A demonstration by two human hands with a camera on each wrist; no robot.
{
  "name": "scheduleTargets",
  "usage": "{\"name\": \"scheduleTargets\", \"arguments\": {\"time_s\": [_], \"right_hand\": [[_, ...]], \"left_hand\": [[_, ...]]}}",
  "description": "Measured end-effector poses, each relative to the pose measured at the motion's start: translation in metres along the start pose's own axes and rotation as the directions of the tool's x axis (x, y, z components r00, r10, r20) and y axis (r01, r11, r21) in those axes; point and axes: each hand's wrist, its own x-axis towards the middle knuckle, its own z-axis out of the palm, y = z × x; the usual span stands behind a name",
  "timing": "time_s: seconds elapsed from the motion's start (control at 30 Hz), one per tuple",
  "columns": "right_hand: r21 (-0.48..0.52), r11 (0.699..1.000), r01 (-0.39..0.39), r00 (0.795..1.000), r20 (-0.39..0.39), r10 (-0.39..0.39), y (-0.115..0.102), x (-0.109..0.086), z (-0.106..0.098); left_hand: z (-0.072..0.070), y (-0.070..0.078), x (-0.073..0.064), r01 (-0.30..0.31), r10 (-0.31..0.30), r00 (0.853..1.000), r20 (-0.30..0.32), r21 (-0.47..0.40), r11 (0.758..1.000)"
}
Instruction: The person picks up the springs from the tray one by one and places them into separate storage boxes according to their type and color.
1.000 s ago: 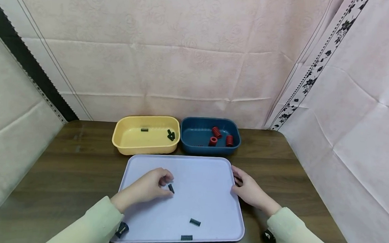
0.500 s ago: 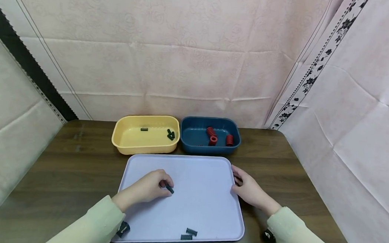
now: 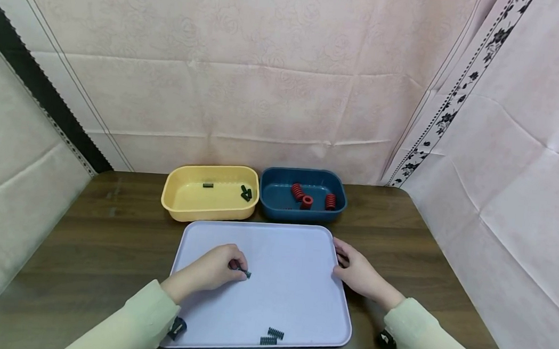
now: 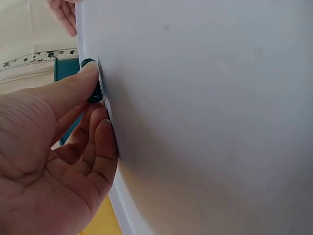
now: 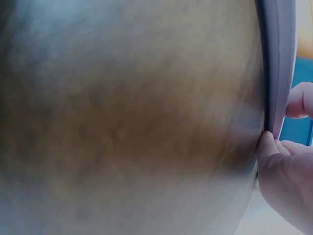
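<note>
My left hand is over the lavender tray, its thumb and fingers pinching a small dark green spring. In the left wrist view, the thumb presses the spring close to the tray surface, and the fingers hide part of it. At the tray's right edge my right hand holds the rim with thumb and fingertips. Two more dark green springs lie by the tray's front edge: one spring slightly behind the other spring, nearly touching it.
Behind the tray stands a yellow bin with several dark green springs. Right beside it, a blue bin contains red springs. The wooden table is bordered by cloth walls at the back and sides.
My left fingers have taken hold of the dark green spring, which now lies at a new angle. One loose spring rolled towards the front one. A red spring shifted left in the blue bin.
</note>
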Motion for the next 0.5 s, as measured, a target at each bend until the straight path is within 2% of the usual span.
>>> {"name": "scheduleTargets", "arguments": {"time_s": [0.1, 0.2, 0.27, 0.33, 0.4, 0.5], "right_hand": [[0.0, 1.0, 0.001, 1.0, 0.002, -0.001, -0.001, -0.001, 0.0], [0.002, 1.0, 0.003, 1.0, 0.0, -0.003, -0.002, -0.001, 0.0], [0.001, 1.0, 0.004, 1.0, -0.004, -0.004, -0.002, -0.001, 0.0], [0.001, 1.0, 0.004, 1.0, -0.007, -0.004, -0.002, -0.001, 0.0], [-0.002, 1.0, 0.005, 1.0, -0.007, -0.005, -0.002, -0.001, 0.0], [-0.002, 1.0, 0.005, 1.0, -0.007, -0.005, -0.003, -0.001, 0.0]], "left_hand": [[-0.004, -0.003, 0.001, 0.005, -0.005, 1.0, -0.002, -0.031, 1.0], [-0.015, -0.004, 0.003, 0.005, -0.006, 1.0, -0.025, -0.063, 0.998], [-0.026, -0.005, 0.006, 0.006, -0.011, 0.998, -0.056, -0.084, 0.996], [-0.038, -0.008, 0.009, 0.01, -0.02, 0.993, -0.112, -0.092, 0.996], [-0.05, -0.012, 0.013, 0.02, -0.038, 0.981, -0.188, -0.097, 0.995], [-0.068, -0.019, 0.02, 0.048, -0.074, 0.947, -0.313, -0.091, 0.995]]}}
